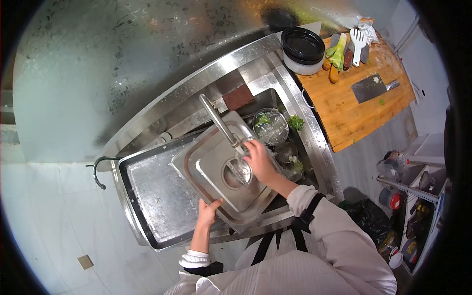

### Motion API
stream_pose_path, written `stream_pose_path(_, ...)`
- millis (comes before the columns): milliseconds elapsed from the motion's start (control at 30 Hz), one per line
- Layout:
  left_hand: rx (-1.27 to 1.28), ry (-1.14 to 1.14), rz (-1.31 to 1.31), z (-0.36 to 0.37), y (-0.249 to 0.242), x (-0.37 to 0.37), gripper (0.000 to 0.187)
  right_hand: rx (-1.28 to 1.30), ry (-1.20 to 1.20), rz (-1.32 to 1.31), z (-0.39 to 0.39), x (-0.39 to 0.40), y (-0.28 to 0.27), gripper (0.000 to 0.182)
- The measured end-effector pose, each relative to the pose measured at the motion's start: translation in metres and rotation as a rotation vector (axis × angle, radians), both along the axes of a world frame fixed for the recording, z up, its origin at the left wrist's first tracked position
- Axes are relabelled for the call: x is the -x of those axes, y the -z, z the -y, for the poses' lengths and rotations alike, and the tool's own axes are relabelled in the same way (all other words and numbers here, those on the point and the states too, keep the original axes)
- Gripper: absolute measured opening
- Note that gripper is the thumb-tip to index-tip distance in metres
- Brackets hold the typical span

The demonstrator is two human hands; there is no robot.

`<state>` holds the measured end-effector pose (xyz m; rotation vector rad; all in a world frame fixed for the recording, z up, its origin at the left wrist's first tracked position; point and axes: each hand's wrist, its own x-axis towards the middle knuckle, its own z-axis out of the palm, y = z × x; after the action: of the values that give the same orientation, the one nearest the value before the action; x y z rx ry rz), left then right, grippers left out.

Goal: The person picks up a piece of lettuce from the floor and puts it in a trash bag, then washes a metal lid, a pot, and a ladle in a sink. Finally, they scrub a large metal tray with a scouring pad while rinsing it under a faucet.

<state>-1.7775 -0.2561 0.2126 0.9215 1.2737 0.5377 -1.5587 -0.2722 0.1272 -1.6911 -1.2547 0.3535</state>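
Note:
A stainless steel pan lid (206, 169) with a recessed handle in its middle lies tilted across the sink. My left hand (208, 212) grips its near edge, thumb on top and fingers hidden beneath. Over the lid's right side, my right hand (259, 161) has its fingers closed at the end of the faucet spout (219, 119). Water seems to fall from the spout onto the handle recess. Right of the lid, a clear bowl (271, 127) with water and a green leaf sits in the sink basin (309, 164).
A large metal tray (160, 196) extends left of the lid. At upper right, a wooden board (339, 120) bears a cleaver (369, 88), a white slotted turner (358, 46), and vegetables (337, 53). Black-lidded containers (303, 49) stand beside it. Shelves (418, 196) are at right.

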Motion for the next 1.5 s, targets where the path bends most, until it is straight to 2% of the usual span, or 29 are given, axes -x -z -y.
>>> stream_pose_path(67, -0.06, 0.064, -0.062, 0.007, 0.011, -0.002, 0.033, 0.033, -0.028, -0.187, -0.019, 0.025, -0.016, 0.054)
stream_pose_path(100, -0.061, 0.068, -0.061, 0.01, 0.013, -0.004, 0.033, 0.032, -0.024, -0.185, -0.023, 0.031, -0.024, 0.054)
stream_pose_path(167, -0.048, 0.022, -0.034, 0.014, 0.013, -0.012, 0.034, -0.044, -0.272, -0.241, -0.026, 0.033, -0.044, 0.047)
stream_pose_path(200, -0.046, 0.076, -0.02, 0.012, 0.008, -0.011, 0.034, 0.0, -0.264, -0.154, -0.03, 0.031, -0.049, 0.039)
stream_pose_path(267, -0.041, 0.107, -0.039, 0.012, 0.012, -0.001, 0.035, 0.042, -0.216, -0.108, -0.042, 0.017, -0.021, 0.04)
stream_pose_path(333, -0.037, 0.138, -0.063, 0.011, 0.01, 0.005, 0.036, 0.143, -0.084, 0.076, -0.052, -0.011, -0.01, 0.04)
stream_pose_path(367, 0.011, 0.095, -0.033, 0.011, 0.006, 0.005, 0.037, 0.206, 0.001, 0.213, -0.05, -0.023, -0.009, 0.041)
stream_pose_path(433, 0.064, 0.056, -0.005, 0.009, -0.005, 0.002, 0.038, 0.16, -0.051, 0.197, -0.026, -0.03, 0.006, 0.041)
stream_pose_path(500, 0.01, -0.16, 0.036, 0.003, -0.012, -0.011, 0.04, 0.112, -0.107, 0.198, -0.001, -0.034, 0.013, 0.041)
stream_pose_path(600, -0.038, -0.194, 0.111, -0.013, -0.012, -0.01, 0.043, 0.16, -0.098, 0.124, 0.039, -0.011, 0.012, 0.041)
stream_pose_path(733, -0.088, -0.257, 0.131, -0.013, -0.006, -0.017, 0.05, 0.21, -0.106, -0.084, 0.051, 0.036, 0.003, 0.047)
stream_pose_path(767, -0.109, -0.287, 0.143, -0.013, -0.003, -0.02, 0.05, 0.168, -0.183, -0.076, 0.052, 0.048, -0.01, 0.05)
stream_pose_path(800, -0.105, -0.281, 0.144, -0.013, -0.005, -0.024, 0.05, 0.159, -0.274, -0.229, 0.055, 0.059, -0.034, 0.053)
stream_pose_path(867, 0.022, -0.366, 0.117, -0.014, -0.014, -0.03, 0.049, 0.036, -0.431, -0.206, 0.061, 0.076, -0.051, 0.052)
stream_pose_path(933, -0.02, -0.411, 0.131, -0.008, -0.013, -0.03, 0.047, 0.012, -0.502, -0.174, 0.059, 0.068, -0.052, 0.051)
stream_pose_path(1000, -0.09, -0.419, 0.14, -0.007, -0.021, -0.029, 0.044, 0.249, -0.361, -0.084, 0.045, 0.044, -0.016, 0.045)
stream_pose_path(1033, -0.089, -0.421, 0.139, -0.006, -0.025, -0.029, 0.044, 0.084, -0.089, -0.007, 0.043, 0.031, 0.001, 0.04)
stream_pose_path(1067, -0.091, -0.413, 0.123, -0.004, -0.029, -0.028, 0.043, 0.115, 0.067, 0.044, 0.035, 0.018, 0.01, 0.039)
stream_pose_path(1167, -0.08, -0.425, 0.133, -0.004, -0.025, -0.025, 0.042, 0.14, 0.065, 0.008, 0.014, -0.013, 0.013, 0.04)
stream_pose_path(1300, -0.033, -0.534, 0.238, -0.006, -0.013, -0.029, 0.036, 0.149, 0.181, 0.053, 0.014, 0.0, -0.002, 0.039)
stream_pose_path(1367, -0.051, -0.543, 0.231, -0.006, -0.01, -0.034, 0.036, 0.159, -0.129, 0.041, 0.036, 0.022, -0.027, 0.039)
stream_pose_path(1467, -0.074, -0.625, 0.215, -0.011, -0.011, -0.047, 0.034, 0.155, -0.27, -0.019, 0.06, 0.059, -0.06, 0.038)
stream_pose_path(1500, -0.075, -0.629, 0.217, -0.011, -0.009, -0.046, 0.034, 0.08, -0.358, -0.039, 0.061, 0.067, -0.065, 0.038)
